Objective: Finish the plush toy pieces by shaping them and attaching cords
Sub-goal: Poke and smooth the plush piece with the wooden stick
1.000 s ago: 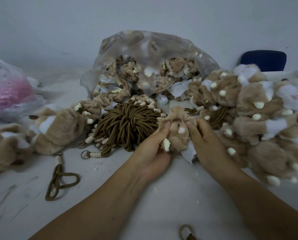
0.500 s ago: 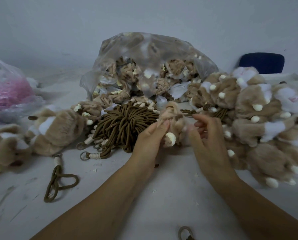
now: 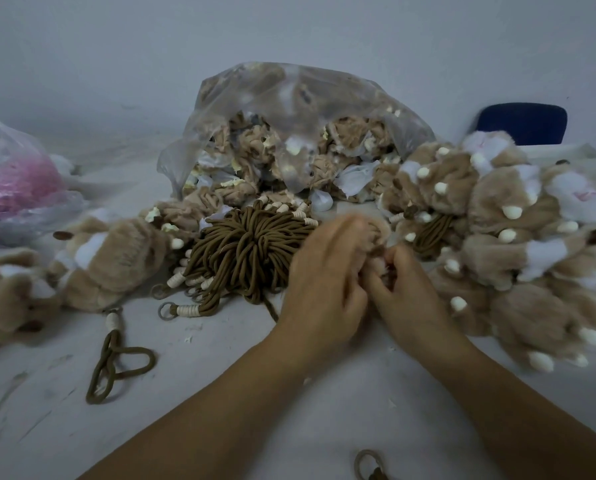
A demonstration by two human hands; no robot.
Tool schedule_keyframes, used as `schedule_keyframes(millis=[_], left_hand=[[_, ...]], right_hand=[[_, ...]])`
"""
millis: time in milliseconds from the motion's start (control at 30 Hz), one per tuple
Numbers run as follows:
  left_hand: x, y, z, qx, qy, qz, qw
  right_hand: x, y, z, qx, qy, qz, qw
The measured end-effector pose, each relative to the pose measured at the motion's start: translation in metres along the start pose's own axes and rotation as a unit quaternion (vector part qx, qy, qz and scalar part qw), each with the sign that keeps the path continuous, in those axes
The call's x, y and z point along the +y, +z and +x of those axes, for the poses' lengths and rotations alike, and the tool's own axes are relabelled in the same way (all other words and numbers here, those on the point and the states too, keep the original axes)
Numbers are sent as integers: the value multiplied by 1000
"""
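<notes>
A small tan plush piece [image 3: 379, 233] is pinched between both hands just right of centre; most of it is hidden by my fingers. My left hand [image 3: 324, 285] wraps over it from the left, blurred by motion. My right hand [image 3: 407, 289] grips it from the right, fingers curled in. A bundle of brown cords [image 3: 251, 251] with cream-wrapped ends and metal rings lies directly left of my hands. One loose brown cord [image 3: 116, 362] lies on the white table [image 3: 220, 393] at front left.
A clear plastic bag [image 3: 289, 133] of unshaped tan pieces stands behind the cords. Shaped plush toys are heaped at right [image 3: 518, 244] and lie at left [image 3: 109, 261]. A bag of pink material [image 3: 16, 188] sits far left. A blue chair back [image 3: 521, 123] shows at right.
Both hands have closed together around the plush piece and dropped slightly toward the table. The cream tip seen earlier between my fingers is now covered.
</notes>
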State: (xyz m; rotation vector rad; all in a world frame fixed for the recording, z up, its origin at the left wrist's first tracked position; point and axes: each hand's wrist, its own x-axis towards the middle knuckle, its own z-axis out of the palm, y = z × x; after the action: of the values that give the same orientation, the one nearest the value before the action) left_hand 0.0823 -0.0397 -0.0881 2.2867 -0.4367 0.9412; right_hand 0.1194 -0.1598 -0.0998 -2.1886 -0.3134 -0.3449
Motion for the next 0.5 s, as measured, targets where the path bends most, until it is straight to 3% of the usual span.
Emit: schedule_keyframes(millis=[67, 100, 167, 267, 367, 500], left_hand=[[5, 8, -5, -64, 110, 76, 989], [5, 11, -8, -96, 134, 100, 981], [3, 14, -11, -120, 134, 141, 973], [2, 7, -8, -68, 89, 154, 982], [6, -1, -3, -16, 65, 153, 986], [9, -5, 1, 11, 48, 154, 987]], right_hand=[[-2, 6, -13, 40, 43, -127, 990], [2, 3, -11, 26, 59, -106, 992], [0, -11, -1, -84, -13, 26, 996], [-10, -18, -3, -95, -93, 116, 984], [-19, -11, -10, -39, -111, 72, 990], [-22, -12, -9, 64, -206, 17, 976]])
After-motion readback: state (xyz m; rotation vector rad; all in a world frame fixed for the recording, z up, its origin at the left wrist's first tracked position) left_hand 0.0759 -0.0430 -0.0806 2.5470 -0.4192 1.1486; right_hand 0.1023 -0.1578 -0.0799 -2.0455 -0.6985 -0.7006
